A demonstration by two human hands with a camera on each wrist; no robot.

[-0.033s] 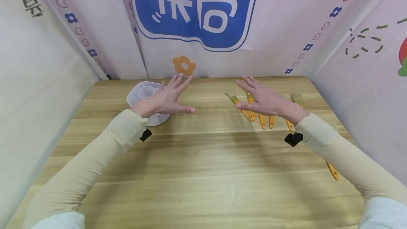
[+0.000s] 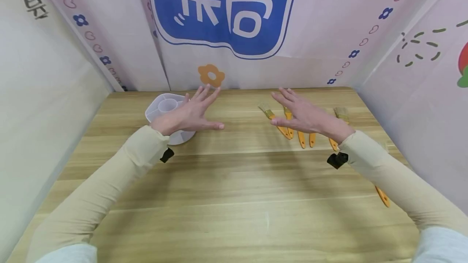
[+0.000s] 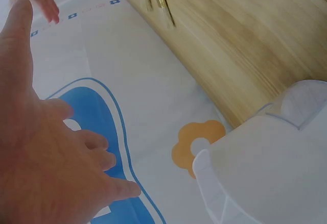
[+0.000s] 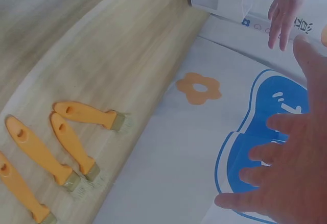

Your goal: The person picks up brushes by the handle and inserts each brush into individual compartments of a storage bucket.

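Observation:
My left hand [image 2: 190,113] hovers with its fingers spread, holding nothing. Partly hidden beneath it on the table is a white compartment tray [image 2: 151,113] with a round cup-like middle. In the left wrist view the tray [image 3: 276,168] appears large at lower right, apart from the fingers. My right hand [image 2: 307,113] is likewise raised, fingers extended and thumb apart, gripping nothing. Under and around it lie several paint brushes with orange handles, among them one brush [image 2: 280,127] slanting to the left. The right wrist view shows another brush [image 4: 38,150] lying flat, bristles toward the back wall.
A wooden table [image 2: 226,190] spans the space between fabric walls. The back cloth [image 2: 310,31] carries a blue sign print and an orange flower. At the right, a brush handle [image 2: 382,196] pokes out from beneath the right forearm; a further brush [image 2: 341,113] lies behind the right wrist.

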